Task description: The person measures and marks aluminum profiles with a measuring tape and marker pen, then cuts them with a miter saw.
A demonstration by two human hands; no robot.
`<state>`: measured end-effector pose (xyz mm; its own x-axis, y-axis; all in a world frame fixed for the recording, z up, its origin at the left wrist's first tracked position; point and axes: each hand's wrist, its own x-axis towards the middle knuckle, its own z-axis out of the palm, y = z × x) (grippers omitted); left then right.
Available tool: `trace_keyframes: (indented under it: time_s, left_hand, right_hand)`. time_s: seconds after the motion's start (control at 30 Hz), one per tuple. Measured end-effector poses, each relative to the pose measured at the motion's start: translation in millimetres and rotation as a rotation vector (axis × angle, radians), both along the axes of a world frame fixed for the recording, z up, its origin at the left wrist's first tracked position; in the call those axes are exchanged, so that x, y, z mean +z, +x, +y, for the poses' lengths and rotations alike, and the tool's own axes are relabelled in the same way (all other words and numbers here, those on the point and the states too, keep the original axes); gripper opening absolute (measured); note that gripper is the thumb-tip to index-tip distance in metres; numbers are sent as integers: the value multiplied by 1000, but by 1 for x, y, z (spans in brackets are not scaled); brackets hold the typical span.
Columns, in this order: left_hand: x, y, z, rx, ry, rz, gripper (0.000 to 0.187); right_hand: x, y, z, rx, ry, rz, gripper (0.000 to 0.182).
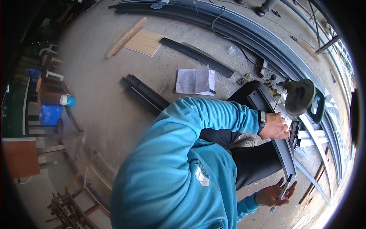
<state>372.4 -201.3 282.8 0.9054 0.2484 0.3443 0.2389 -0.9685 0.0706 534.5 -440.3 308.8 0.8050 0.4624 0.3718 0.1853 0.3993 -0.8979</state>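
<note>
A long dark metal profile point(281, 147) lies across the bent legs. My left hand point(274, 126), with a watch point(262, 117) on its wrist, is over the profile, its fingers bent against a small dark piece point(294, 132) at the far edge. What its fingertips grip is hidden. Palm up, my right hand point(271, 195) is near the profile's lower end, its fingers curled around a slim pen-like tool point(283, 191). The tool's upper tip is close to the profile's end.
An open notebook point(187, 81) lies on the floor. Dark profiles point(143, 93) and a wooden board point(145, 42) lie left of centre and at the top. A round-headed green machine point(301, 97) stands beyond my left hand. Long metal strips point(244, 28) curve along the top and right. A person's foot point(261, 12) is at the top.
</note>
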Motion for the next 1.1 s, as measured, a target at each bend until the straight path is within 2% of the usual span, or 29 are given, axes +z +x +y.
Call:
trace_keyframes:
  time_s: [0.03,0.1,0.13,0.17,0.2,0.23,0.27,0.33,0.37,0.4,0.43,0.5,0.57,0.63,0.7,0.73,0.83,0.9,0.97,1.03,1.07,1.1]
  left_hand:
    - [15,-12,2,21,-21,38,58]
    - [5,-50,18,181,15,-271,63]
    - [-9,-77,28,248,73,-644,72]
    - [19,-109,41,382,-246,-480,77]
    - [10,-141,58,459,-274,-701,80]
    - [-1,-174,68,631,-221,-797,80]
    - [-19,-210,81,822,-288,-828,83]
    - [-80,-284,102,1094,-601,-998,86]
    - [-103,-314,100,1346,-598,-965,84]
    - [-137,-342,98,1506,-586,-971,86]
    - [-169,-367,94,1632,-676,-959,80]
    - [-229,-394,75,1799,-733,-1039,72]
    - [-274,-405,61,1936,-979,-1277,72]
    - [-337,-414,49,2033,-987,-1374,74]
    - [-348,-409,45,2321,-991,-1260,73]
    - [-370,-412,43,2421,-1016,-1208,86]
    - [-458,-449,29,2391,-1223,-1017,105]
    - [-401,-435,32,2382,-1418,-621,124]
    - [-406,-419,35,2579,-1102,-348,114]
    - [-368,-395,50,2555,-651,-333,104]
    - [-350,-383,66,2385,-410,-286,82]
    - [-368,-377,86,2136,-424,-529,75]
  right_hand:
    - [4,3,0,23,-12,-3,65]
    - [9,7,-2,11,-49,-50,63]
    - [8,8,-2,-3,-67,-72,62]
    - [7,8,-3,-19,-95,-54,62]
    - [7,8,-4,-38,-123,-42,62]
    - [7,8,-3,-56,-144,-32,62]
    - [8,4,1,-52,-158,9,62]
    - [7,1,8,-53,-187,55,64]
    - [5,-2,13,-56,-199,81,65]
    - [4,-4,16,-18,-208,60,63]
    - [3,-6,21,13,-219,35,62]
    - [3,-5,33,79,-232,-17,59]
    - [8,-5,46,153,-280,3,56]
    - [10,-10,59,207,-316,-5,56]
    - [13,-15,68,205,-383,-45,60]
    - [14,-16,71,201,-415,-47,61]
    - [19,-25,86,165,-512,-68,67]
    - [17,-24,92,148,-548,-92,69]
    - [16,-26,98,129,-584,-82,69]
    - [14,-29,107,114,-601,-66,69]
    - [12,-32,110,107,-604,-56,69]
    - [10,-33,113,102,-615,-47,69]
